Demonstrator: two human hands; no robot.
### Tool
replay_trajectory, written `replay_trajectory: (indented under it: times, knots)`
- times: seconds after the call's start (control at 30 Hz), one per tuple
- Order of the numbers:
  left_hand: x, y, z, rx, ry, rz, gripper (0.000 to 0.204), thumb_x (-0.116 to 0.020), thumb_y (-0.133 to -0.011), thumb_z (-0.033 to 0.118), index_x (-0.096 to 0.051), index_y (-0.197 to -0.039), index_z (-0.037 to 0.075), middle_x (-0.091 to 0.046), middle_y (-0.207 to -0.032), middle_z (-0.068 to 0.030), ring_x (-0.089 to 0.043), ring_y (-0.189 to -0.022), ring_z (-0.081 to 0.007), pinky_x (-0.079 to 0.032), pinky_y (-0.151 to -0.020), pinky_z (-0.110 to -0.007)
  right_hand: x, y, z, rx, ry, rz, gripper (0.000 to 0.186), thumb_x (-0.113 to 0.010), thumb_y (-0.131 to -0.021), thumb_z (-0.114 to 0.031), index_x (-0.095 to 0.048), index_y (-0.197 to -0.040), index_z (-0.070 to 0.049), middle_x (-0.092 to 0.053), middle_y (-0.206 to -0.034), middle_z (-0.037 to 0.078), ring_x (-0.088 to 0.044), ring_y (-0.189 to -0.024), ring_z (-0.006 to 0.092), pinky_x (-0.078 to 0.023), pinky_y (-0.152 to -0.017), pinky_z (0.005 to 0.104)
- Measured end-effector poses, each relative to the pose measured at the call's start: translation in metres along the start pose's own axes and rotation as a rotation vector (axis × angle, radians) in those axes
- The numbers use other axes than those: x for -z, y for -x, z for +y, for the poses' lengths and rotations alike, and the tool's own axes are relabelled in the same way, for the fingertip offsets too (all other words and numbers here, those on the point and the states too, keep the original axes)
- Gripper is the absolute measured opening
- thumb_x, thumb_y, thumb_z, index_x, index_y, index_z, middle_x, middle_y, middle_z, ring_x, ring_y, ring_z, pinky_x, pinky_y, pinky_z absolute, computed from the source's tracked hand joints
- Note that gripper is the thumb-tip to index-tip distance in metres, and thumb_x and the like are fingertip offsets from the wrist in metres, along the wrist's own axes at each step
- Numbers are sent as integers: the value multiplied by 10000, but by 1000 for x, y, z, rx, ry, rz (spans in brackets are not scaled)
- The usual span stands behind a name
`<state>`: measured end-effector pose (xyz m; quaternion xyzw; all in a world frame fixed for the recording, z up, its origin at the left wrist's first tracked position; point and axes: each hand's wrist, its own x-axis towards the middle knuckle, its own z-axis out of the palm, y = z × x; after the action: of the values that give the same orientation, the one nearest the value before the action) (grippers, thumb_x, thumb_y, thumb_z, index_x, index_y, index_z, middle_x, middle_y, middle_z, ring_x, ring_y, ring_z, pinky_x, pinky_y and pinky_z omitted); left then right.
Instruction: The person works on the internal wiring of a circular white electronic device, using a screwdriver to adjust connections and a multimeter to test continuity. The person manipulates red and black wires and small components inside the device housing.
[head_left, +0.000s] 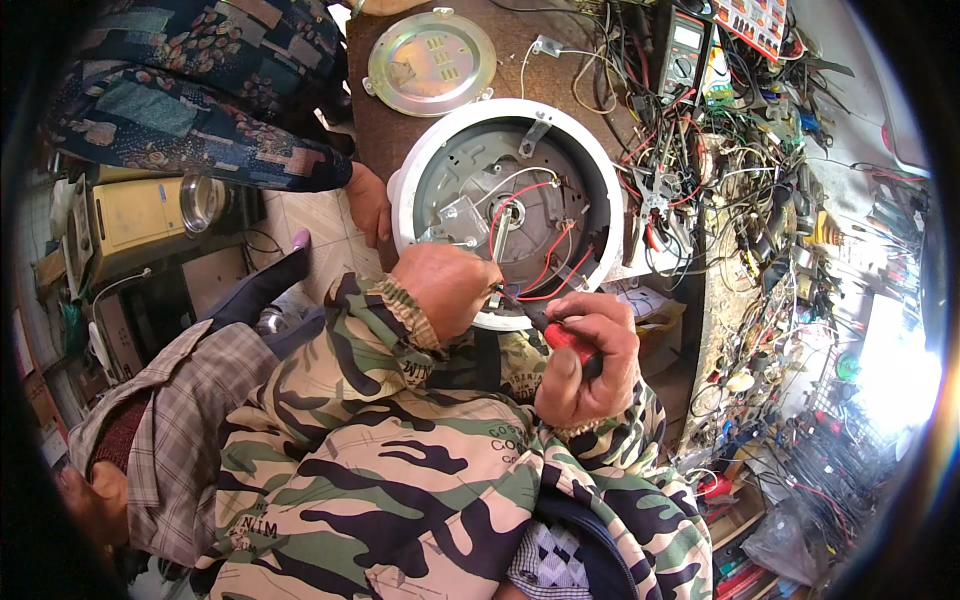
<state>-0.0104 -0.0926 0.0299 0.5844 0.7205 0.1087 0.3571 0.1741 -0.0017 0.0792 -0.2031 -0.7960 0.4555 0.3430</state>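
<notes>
Tool (572, 346) (red-handled) — gripped by right hand (607, 352) at white rim (610, 190).

On my feed I count two working hands, the left hand (447, 290) and the right hand (597, 360), plus at least one co-worker's hand (369, 205). I see two other people (180, 430). I get one tool (574, 345), one housing (404, 215) and one round plate (432, 65). Inside the housing I make out at least three red wires (547, 297). I find one meter (685, 52) and one metal bowl (187, 205). The tangled wires (700, 150) are too many to number.
</notes>
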Motion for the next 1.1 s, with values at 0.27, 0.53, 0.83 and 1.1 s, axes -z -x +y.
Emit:
replay_trajectory:
  times: [0.27,0.53,0.83,1.1]
  knots:
    - [10,-13,-4,-55,31,-108,180,-702,-895,204,-771,-1052,150,-758,-888,-123,-724,-837,-372,-561,-717,-509,-12,-6,-6,-81,-293,36,106,-593,-1016,-51,-597,-939,22,-689,-918,190,-684,-757,262,-555,-685,340]
    - [2,-16,-11,-84,105,-82,124,-689,-895,183,-762,-979,128,-749,-865,-131,-716,-829,-387,-557,-711,-516,-16,-11,14,26,-598,-58,205,-577,-1003,-62,-546,-816,16,-587,-700,137,-545,-543,224,-399,-475,354]
    - [-3,-16,-15,-121,159,-37,138,-705,-851,176,-751,-970,125,-742,-880,-136,-703,-831,-400,-540,-703,-526,5,-47,1,-51,-255,-363,199,-694,-976,-172,-653,-867,-11,-653,-853,138,-638,-663,310,-511,-590,390]
    - [2,-14,-17,-186,176,-48,171,-706,-846,182,-740,-999,115,-739,-895,-136,-703,-861,-394,-539,-726,-524,38,-65,-38,28,461,-667,328,-853,-756,-128,-645,-985,-21,-653,-882,123,-664,-700,317,-554,-613,405]
